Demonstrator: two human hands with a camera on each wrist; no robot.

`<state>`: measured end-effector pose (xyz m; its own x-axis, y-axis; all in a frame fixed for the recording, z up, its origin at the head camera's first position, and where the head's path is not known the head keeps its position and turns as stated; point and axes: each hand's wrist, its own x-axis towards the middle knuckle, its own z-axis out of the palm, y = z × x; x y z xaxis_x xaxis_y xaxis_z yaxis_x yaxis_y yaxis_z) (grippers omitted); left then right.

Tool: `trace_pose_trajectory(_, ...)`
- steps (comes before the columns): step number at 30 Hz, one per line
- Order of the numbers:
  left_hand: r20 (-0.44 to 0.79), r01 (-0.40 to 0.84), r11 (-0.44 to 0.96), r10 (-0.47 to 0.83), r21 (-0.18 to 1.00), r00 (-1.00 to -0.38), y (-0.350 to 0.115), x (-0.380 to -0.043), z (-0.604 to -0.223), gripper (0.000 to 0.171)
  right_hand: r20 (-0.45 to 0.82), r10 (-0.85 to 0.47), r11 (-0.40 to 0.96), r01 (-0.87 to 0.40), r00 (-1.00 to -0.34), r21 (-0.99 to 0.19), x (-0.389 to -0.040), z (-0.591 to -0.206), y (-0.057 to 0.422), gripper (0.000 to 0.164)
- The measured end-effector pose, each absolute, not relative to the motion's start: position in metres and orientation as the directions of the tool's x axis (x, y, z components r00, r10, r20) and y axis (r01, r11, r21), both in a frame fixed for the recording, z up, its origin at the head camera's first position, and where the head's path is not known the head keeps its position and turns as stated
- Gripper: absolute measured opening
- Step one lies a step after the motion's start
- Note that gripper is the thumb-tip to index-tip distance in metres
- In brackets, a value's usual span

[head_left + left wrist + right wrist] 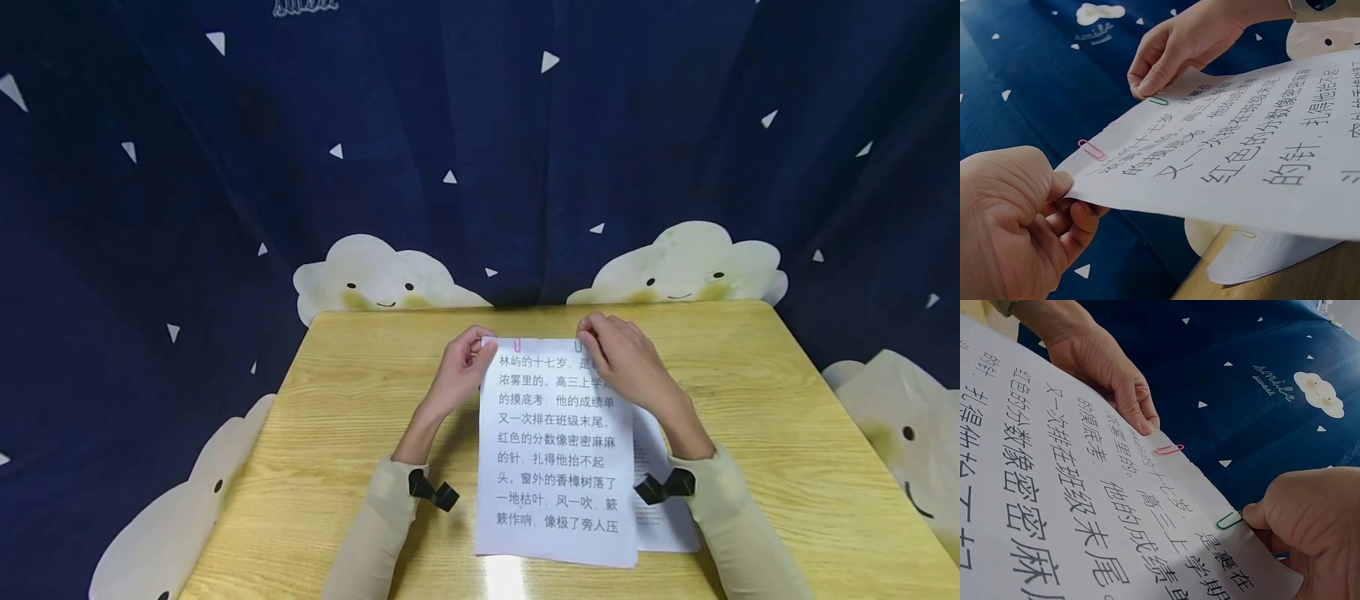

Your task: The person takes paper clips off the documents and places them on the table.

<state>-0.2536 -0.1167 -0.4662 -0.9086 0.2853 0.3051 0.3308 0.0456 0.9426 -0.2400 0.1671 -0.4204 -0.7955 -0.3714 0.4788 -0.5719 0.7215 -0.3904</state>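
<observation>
A white sheet of paper [555, 458] with large printed Chinese characters is held up off the table, tilted. My left hand [459, 367] pinches its top left corner between thumb and fingers. At the top right, my right hand [626, 358] grips the upper edge, its thumb tip right at a green paper clip [1229, 526]. A pink paper clip [1092, 150] sits on the same edge, nearer the left hand. Something small and blue [1282, 555] shows behind the sheet beside the right hand's fingers, mostly hidden.
Other printed papers [667, 517] lie on the wooden table [337, 417], partly under the held sheet in the head view. A yellow paper clip [1246, 234] is on them. A dark blue curtain [480, 100] with clouds and white triangles hangs behind the table.
</observation>
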Motion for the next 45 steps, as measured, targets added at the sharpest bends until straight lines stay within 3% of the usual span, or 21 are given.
trace_pose_trajectory(45,0.307,0.339,0.073,0.280,0.938,-0.910,-0.1168,-0.2542,-0.4684,0.016,0.438,-0.378,0.730,-0.553,-0.816,-0.401,-0.2404,-0.4202,0.1670,0.009)
